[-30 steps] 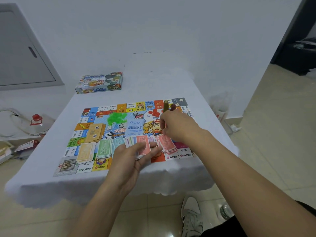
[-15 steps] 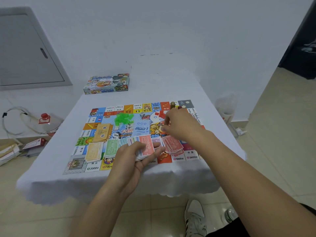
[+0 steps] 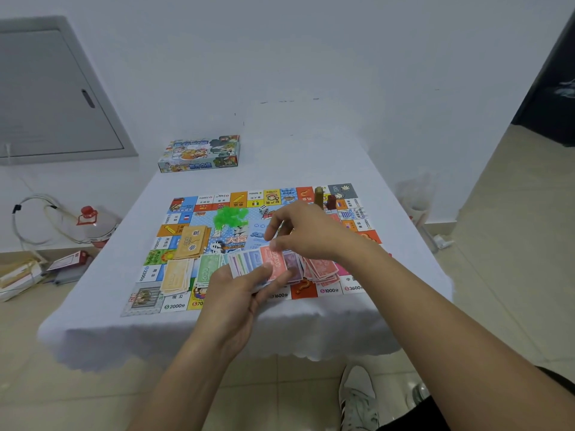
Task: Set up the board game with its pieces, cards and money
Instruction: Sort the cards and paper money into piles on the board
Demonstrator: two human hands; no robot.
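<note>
The left hand (image 3: 236, 293) held a fanned stack of play money (image 3: 264, 262) in its grip above the game board's (image 3: 199, 213) near edge, while the right hand (image 3: 308, 231) pinched its top red note.

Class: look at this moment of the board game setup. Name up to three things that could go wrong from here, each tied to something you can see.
1. The left hand holds a loose fan of paper money notes; as the right hand picks at it, notes could slip out.
2. The right forearm hangs above the red note pile and might scatter it.
3. Two upright brown wooden pawns stand just beyond the right hand; a reach could topple them.
</note>
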